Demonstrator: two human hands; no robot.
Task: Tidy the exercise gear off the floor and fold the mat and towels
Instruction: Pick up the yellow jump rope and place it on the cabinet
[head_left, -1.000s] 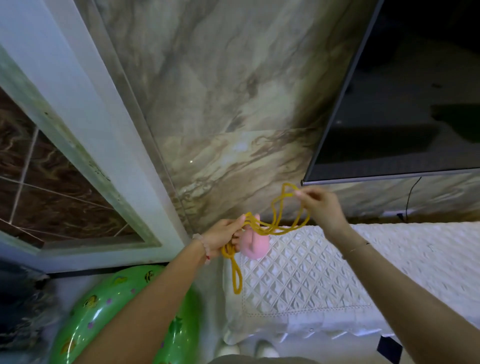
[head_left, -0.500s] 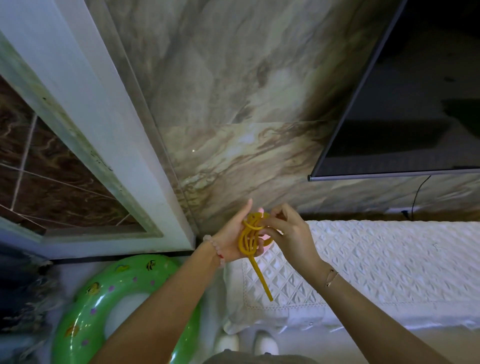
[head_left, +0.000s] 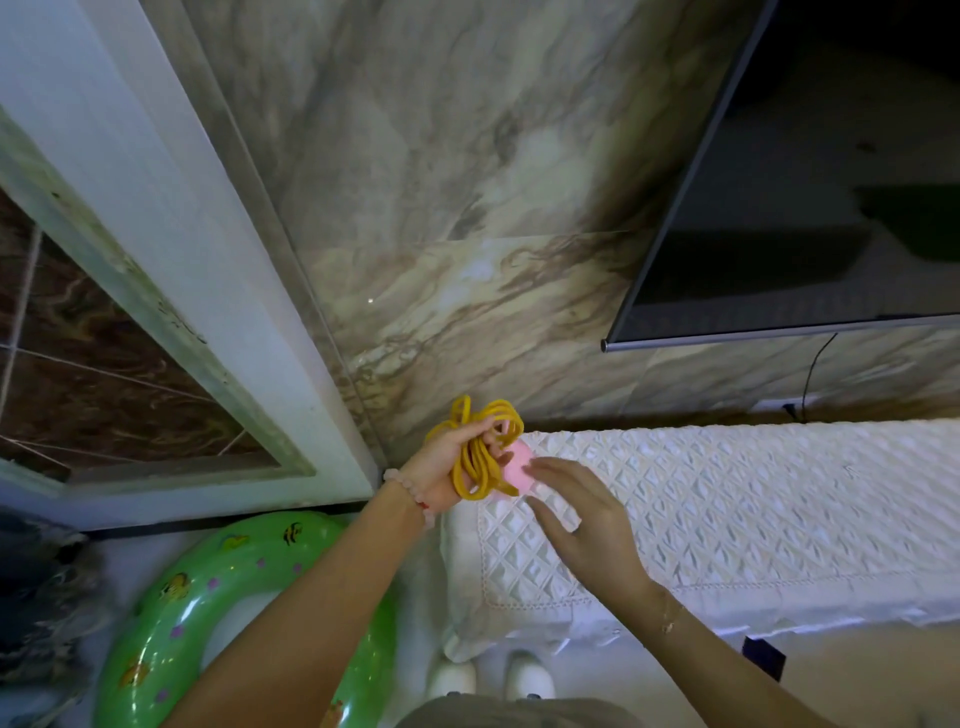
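A yellow skipping rope (head_left: 480, 457) is wound in loops around my left hand (head_left: 444, 465), which grips the bundle together with its pink handle (head_left: 517, 467). The bundle is held at the left end of a low cabinet covered with a white quilted cloth (head_left: 727, 499). My right hand (head_left: 582, 514) hovers just right of the handle with its fingers spread and relaxed, holding nothing; its fingertips are close to the pink handle.
A green inflatable swim ring (head_left: 171, 608) lies on the floor at the lower left. A white door frame (head_left: 171, 291) stands left, a marble wall behind, and a dark wall-mounted TV (head_left: 810, 197) at the upper right. My white shoes (head_left: 488, 678) stand before the cabinet.
The rope's loose end has been wound up into the bundle on my left hand. My right hand has let go of the rope and drawn back to the right, fingers spread.
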